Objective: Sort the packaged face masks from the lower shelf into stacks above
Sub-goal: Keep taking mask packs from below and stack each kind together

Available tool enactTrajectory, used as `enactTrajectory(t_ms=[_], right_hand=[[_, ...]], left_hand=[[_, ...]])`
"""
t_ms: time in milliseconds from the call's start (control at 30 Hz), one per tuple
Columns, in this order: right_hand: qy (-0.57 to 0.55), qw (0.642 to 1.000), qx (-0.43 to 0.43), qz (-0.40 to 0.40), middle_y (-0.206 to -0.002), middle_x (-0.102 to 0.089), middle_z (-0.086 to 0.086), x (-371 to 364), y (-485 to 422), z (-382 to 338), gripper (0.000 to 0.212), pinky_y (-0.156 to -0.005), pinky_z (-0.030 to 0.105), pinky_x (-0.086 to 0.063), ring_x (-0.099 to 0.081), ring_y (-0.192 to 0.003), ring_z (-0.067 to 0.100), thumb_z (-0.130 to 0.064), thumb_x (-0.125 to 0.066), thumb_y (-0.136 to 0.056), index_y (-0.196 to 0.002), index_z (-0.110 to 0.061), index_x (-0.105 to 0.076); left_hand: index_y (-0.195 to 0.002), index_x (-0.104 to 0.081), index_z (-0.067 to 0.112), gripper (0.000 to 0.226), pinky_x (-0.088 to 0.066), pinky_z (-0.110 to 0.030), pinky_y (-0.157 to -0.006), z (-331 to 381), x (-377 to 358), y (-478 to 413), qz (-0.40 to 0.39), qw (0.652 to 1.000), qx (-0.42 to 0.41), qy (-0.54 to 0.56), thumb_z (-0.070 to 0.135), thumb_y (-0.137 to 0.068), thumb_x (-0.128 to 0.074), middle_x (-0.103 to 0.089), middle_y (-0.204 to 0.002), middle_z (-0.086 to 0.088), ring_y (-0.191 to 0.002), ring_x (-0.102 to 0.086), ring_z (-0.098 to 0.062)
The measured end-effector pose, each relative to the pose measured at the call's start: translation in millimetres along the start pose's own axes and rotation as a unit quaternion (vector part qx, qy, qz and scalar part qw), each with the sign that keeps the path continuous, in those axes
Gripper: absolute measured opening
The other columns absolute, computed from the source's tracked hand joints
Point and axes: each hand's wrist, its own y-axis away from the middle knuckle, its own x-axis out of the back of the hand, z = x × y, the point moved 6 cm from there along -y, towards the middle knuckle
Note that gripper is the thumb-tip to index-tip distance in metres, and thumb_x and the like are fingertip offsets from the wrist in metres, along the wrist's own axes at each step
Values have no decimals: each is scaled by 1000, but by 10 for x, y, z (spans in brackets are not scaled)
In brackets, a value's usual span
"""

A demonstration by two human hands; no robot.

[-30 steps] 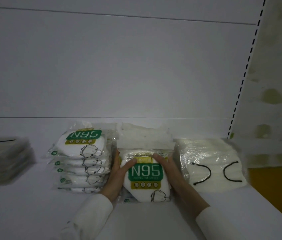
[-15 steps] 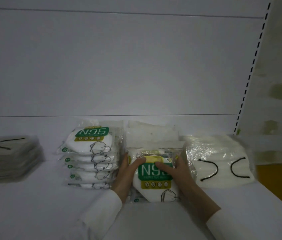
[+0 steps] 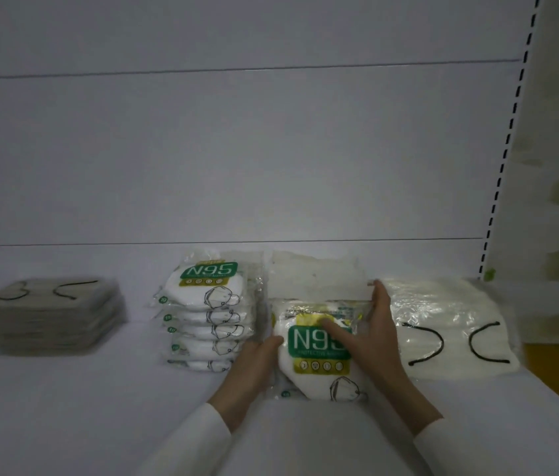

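A white N95 mask pack (image 3: 316, 381) with a green label lies on top of a low stack at the middle of the shelf (image 3: 65, 407). My left hand (image 3: 254, 369) grips the pack's left edge, thumb on top and fingers hidden down the side. Across the green label lies the thumb of my right hand (image 3: 372, 333), whose straight fingers run along the right edge. Just left stands a taller stack of N95 packs (image 3: 207, 283). A plain clear pack (image 3: 316, 276) lies behind the middle stack.
A stack of white masks with black ear loops (image 3: 450, 324) sits right of my hands, near the shelf's right end. A grey mask stack (image 3: 51, 314) lies far left. The slotted upright (image 3: 508, 139) rises at the back right.
My right hand has slid further over the pack, thumb now across the label and fingers stretched to its back right corner. My left thumb has dropped lower on the left edge. The camera has shifted.
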Motion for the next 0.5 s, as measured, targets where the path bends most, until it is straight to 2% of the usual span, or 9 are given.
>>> enactTrajectory(t_ms=[67,133,200,267,333,400,467,500], right_hand=[[12,1000,19,18,-152,-29,2,79,-7,-96,121,-110,45,-37,-33,-137,20,-68,-72,-51,-148,-22,-17],[40,995,82,49,-149,-32,2,175,16,-245,104,-110,43,-34,-32,-135,16,-64,-63,-64,-148,-20,-21],[49,982,168,70,-145,-37,2,212,70,-413,81,-110,48,-33,-35,-131,13,-52,-57,-77,-145,-17,-28],[58,965,249,52,-147,-39,2,112,159,-608,61,-112,51,-28,-35,-136,15,-37,-49,-86,-141,-14,-36],[40,955,294,5,-145,-42,-1,-85,267,-824,46,-113,39,-31,-36,-136,11,-31,-45,-89,-133,-18,-47],[8,957,286,-48,-138,-48,-8,-322,359,-1051,36,-108,24,-36,-43,-128,3,-31,-45,-92,-126,-25,-52],[4,976,195,-99,-131,-51,-11,-589,350,-1199,33,-104,22,-38,-45,-119,-1,-31,-45,-97,-130,-27,-50],[13,984,120,-135,-133,-51,-8,-738,295,-1229,36,-103,24,-37,-45,-119,3,-33,-44,-99,-134,-24,-48]], left_hand=[[-78,-56,26,19,-40,-18,-57,91,61,179,-6,999,-1,-36,27,-96,-48,-60,-78,10,-71,-55,-3],[-80,-64,20,22,-47,-23,-64,208,213,367,2,995,-2,-100,31,-93,-51,-69,-88,3,-74,-65,-14],[-81,-70,12,23,-52,-31,-70,457,520,499,62,990,-41,-122,28,-89,-55,-73,-86,-1,-73,-69,-20],[-78,-71,13,21,-54,-35,-68,797,895,618,143,974,-109,-135,28,-85,-58,-74,-79,0,-70,-68,-20],[-75,-70,12,19,-52,-34,-65,1084,1268,689,215,955,-159,-126,20,-86,-56,-73,-76,-2,-69,-67,-22],[-77,-68,9,20,-52,-35,-66,1230,1615,643,263,941,-181,-108,16,-88,-52,-72,-78,-8,-71,-67,-26],[-81,-66,7,22,-53,-39,-71,1232,1892,473,283,939,-170,-94,21,-89,-51,-71,-86,-13,-75,-66,-29],[-84,-65,6,24,-53,-39,-72,1177,2005,338,283,944,-149,-82,26,-89,-52,-70,-91,-15,-76,-64,-29]])
